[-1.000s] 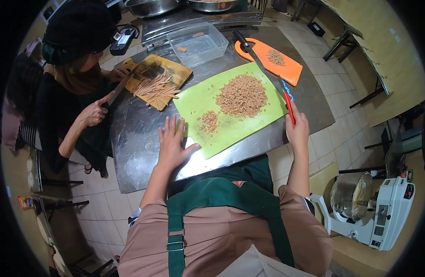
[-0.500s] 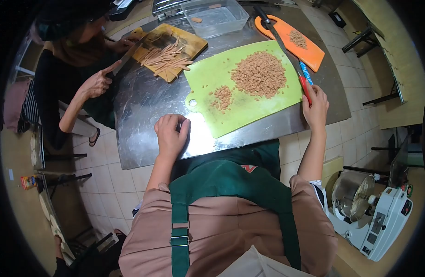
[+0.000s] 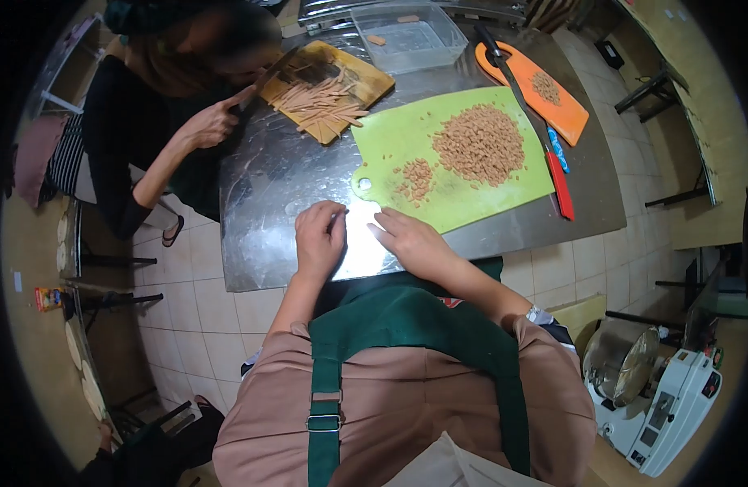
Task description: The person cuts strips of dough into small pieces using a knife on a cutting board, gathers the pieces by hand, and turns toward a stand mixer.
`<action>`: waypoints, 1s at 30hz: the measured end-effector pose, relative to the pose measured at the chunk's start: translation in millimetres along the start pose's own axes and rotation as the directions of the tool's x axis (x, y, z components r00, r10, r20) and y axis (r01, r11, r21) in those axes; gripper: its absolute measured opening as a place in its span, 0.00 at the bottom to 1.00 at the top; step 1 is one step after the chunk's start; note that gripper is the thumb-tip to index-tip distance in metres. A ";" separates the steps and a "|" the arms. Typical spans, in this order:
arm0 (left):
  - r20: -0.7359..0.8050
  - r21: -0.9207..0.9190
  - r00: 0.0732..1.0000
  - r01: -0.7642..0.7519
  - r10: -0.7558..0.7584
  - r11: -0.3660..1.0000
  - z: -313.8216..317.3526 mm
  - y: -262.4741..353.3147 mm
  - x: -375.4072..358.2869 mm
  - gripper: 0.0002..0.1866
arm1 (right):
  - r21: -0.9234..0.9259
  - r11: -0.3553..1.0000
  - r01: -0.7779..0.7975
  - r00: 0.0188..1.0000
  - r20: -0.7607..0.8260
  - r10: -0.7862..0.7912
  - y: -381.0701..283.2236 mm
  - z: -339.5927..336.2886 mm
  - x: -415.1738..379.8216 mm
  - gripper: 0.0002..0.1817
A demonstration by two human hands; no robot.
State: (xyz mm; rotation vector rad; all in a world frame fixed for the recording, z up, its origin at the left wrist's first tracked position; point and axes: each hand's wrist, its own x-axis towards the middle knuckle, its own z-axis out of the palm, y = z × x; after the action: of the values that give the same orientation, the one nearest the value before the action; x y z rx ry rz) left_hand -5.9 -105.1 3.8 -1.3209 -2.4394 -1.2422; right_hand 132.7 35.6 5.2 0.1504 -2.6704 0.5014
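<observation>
My left hand [image 3: 320, 237] rests curled on the steel table [image 3: 268, 195] just below the handle end of the green cutting board [image 3: 390, 142]. My right hand [image 3: 412, 241] lies open beside it, fingers pointing left toward the left hand, holding nothing. On the green board sit a big heap of small cut brown pieces [image 3: 479, 144] and a small heap [image 3: 415, 178]. A red-handled knife [image 3: 557, 187] lies along the board's right edge, apart from both hands.
A co-worker at the upper left holds a knife over brown strips on a wooden board [image 3: 325, 93]. An orange board [image 3: 553, 93] with cut pieces and a clear tub [image 3: 406, 36] stand at the back. A white machine with a steel bowl [image 3: 650, 390] stands on the floor at right.
My right hand let go of the red-handled knife and moved left to the table beside my left hand. The knife now lies on the table. My left hand stayed curled.
</observation>
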 end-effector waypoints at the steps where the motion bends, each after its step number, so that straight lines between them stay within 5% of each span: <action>1: 0.006 -0.002 1.000 -0.021 0.021 1.000 -0.5 -0.1 0.4 0.04 | 0.020 1.000 -0.018 1.000 0.023 0.017 -2.3 -2.5 -0.5 0.17; 8: 0.060 -0.110 0.996 0.066 -0.060 0.992 1.8 2.7 22.4 0.07 | 0.031 0.999 0.024 0.999 0.027 -0.025 -0.3 0.6 3.1 0.14; 20: 0.100 -0.072 0.979 -0.169 0.176 0.983 41.3 0.3 63.1 0.12 | 0.030 0.999 0.025 0.997 0.078 -0.027 2.7 5.1 15.6 0.17; 22: 0.194 -0.320 0.970 -0.080 0.148 0.944 39.5 0.6 61.9 0.15 | 0.024 0.999 0.031 0.996 0.077 -0.033 4.5 3.3 19.8 0.16; 27: 0.234 -0.264 0.939 -0.187 0.252 0.946 34.9 -3.5 63.4 0.23 | -0.034 0.999 -0.005 0.993 -0.121 0.001 24.3 -2.4 35.9 0.07; 30: 0.218 -0.466 0.975 0.072 0.036 0.882 35.5 -9.0 65.0 0.21 | -0.085 0.989 -0.119 0.986 -0.123 0.108 36.8 -9.2 44.2 0.09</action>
State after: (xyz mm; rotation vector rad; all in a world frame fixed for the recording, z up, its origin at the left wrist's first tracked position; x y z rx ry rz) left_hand -43.1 -40.4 3.1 -1.6290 -2.3763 -1.8803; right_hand 89.5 71.9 19.6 -0.0580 -2.5895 0.4083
